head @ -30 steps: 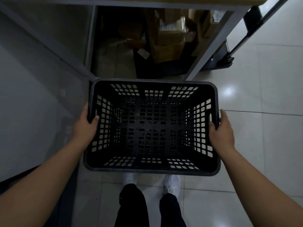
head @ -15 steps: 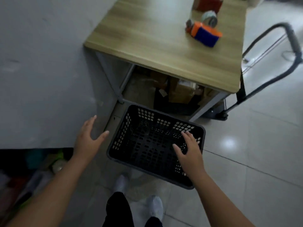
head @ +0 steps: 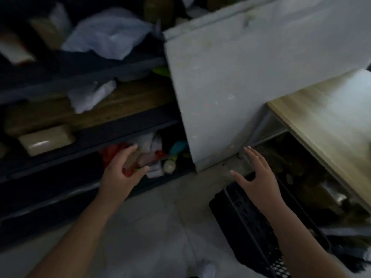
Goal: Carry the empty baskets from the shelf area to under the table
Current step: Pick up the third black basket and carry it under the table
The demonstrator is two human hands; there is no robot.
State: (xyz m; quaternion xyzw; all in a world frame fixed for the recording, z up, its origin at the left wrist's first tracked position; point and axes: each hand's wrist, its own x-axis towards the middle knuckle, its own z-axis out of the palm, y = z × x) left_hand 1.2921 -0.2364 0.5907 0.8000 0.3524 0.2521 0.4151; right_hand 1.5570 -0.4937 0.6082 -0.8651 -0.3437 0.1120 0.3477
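The black perforated basket [head: 247,219] lies on the floor at lower right, beside the wooden table [head: 329,125] and partly behind my right forearm. My right hand [head: 256,177] hovers above the basket's near end with fingers spread, holding nothing. My left hand [head: 122,171] is open too, fingers apart, in front of the lowest level of the dark shelf [head: 84,137] on the left. The picture is blurred by motion.
The shelf holds white bags [head: 108,35], a pale box [head: 46,140] and small coloured bottles and packets [head: 160,157] at the bottom. A white wall panel [head: 230,81] stands between shelf and table. Boxes and clutter [head: 313,177] fill the space under the table. The floor is pale tile [head: 152,227].
Both hands let go of the basket, which stays on the floor by the table. The view has swung left from the table toward the shelf, and my left hand has moved toward it.
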